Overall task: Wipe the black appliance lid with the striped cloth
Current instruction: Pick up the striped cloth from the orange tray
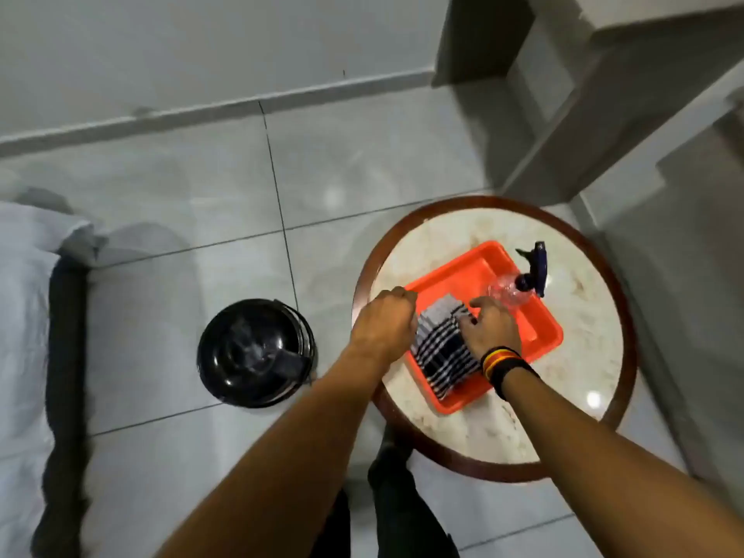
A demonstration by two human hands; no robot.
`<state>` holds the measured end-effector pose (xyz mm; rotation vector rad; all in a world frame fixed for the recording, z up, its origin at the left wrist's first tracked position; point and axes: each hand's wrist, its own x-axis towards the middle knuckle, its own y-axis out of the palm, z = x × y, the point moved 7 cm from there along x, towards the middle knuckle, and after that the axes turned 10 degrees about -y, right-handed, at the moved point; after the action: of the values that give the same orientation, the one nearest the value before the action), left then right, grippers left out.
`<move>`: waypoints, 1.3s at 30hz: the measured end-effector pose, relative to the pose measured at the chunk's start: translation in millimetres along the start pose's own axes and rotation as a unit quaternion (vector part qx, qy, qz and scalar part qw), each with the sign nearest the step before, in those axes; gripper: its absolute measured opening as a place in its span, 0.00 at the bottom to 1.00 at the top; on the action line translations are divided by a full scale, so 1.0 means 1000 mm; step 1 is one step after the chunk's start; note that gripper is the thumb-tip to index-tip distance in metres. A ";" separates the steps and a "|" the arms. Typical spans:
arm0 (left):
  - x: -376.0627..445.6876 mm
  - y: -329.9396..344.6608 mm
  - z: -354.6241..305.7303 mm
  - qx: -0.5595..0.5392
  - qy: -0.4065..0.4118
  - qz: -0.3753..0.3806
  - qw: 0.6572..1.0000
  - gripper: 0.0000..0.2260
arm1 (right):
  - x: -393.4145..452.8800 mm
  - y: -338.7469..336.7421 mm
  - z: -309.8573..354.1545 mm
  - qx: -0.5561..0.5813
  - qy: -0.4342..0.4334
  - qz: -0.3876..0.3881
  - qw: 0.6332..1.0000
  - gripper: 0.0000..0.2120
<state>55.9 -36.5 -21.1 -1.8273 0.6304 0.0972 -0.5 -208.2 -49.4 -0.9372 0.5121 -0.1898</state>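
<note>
Step in hand: fetching the cloth; wiping not yet begun.

Striped cloth point(443, 350) lying folded in the orange tray point(543, 336), lower right of centre, on the round marble-topped table point(503, 428). Both hands on it. Left hand point(382, 322) curled into a loose fist at the cloth's left edge, knuckles up; fingertips hidden underneath, so cannot tell for certain whether pinching fabric, though the pose suggests a grip on that edge. Right hand point(489, 328), with striped wristband point(503, 366) on the wrist, pressed on the cloth's right side, fingers bent and spread over the fabric, apparently grasping it.

Spray bottle point(519, 289) with dark blue trigger head lying in the tray's upper right corner, just beside the right hand's fingertips; contact unclear.

Black lid point(255, 352) sitting on the pale floor tiles, left of the table and lower centre of frame, well apart from both hands. Glossy, domed, with a raised part in the middle.

White bedding point(24, 316) at the left edge. Picture somewhat motion-blurred.

Next move, as judged: lift cloth clear of tray, carry across to lower centre, bend or reach down to floor level, possibly steady the lid with one hand while rubbing with the other. Smooth rounded surface likely to slide on tile under pressure.
</note>
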 end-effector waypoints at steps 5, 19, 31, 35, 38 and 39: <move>0.025 0.072 -0.014 -0.012 -0.022 0.022 0.999 0.12 | -0.016 0.056 -0.068 0.053 0.118 0.007 0.992 0.25; 0.056 0.104 -0.017 -0.156 -0.056 -0.032 0.986 0.12 | 0.004 0.070 -0.076 0.068 0.049 -0.025 0.996 0.15; -0.010 -0.006 0.127 -0.375 -0.104 -0.171 0.905 0.16 | -0.032 0.050 0.110 0.129 -0.118 -0.066 0.982 0.14; -0.054 -0.021 0.218 -0.398 -0.189 -0.201 0.875 0.15 | -0.032 0.114 0.178 0.123 -0.159 -0.018 0.979 0.15; -0.078 -0.003 0.282 -0.409 -0.257 -0.187 0.855 0.16 | -0.027 0.173 0.213 0.080 -0.178 0.019 0.981 0.18; -0.082 0.009 0.301 -0.413 -0.284 -0.176 0.847 0.16 | -0.025 0.193 0.222 0.060 -0.183 0.040 0.980 0.18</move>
<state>54.1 263.7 -104.6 -2.5379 -0.2404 0.7301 76.6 74.1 -89.3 -0.8077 0.1949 0.0267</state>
